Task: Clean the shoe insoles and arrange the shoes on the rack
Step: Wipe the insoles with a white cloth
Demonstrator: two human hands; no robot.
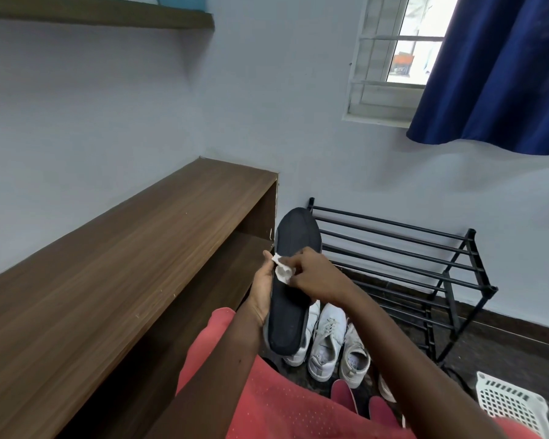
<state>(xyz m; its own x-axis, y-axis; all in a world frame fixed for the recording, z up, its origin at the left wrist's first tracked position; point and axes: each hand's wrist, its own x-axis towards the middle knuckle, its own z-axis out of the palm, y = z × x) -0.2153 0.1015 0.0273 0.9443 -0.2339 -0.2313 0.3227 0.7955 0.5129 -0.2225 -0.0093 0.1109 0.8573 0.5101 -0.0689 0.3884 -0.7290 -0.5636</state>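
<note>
My left hand (262, 293) grips a long black insole (293, 299) by its left edge and holds it up in front of me, toe end pointing away. My right hand (314, 275) pinches a small white wipe (282, 273) and presses it against the insole's upper middle. Below the insole, white sneakers (328, 340) stand side by side on the dark floor. Two red insoles (343, 396) lie near my knees. The black metal shoe rack (403, 258) stands against the wall behind the shoes, its bars bare.
A long wooden bench shelf (133, 258) runs along the left wall, close to my left arm. A white perforated basket (511, 403) sits at the lower right. A blue curtain (501, 68) hangs by the window above the rack.
</note>
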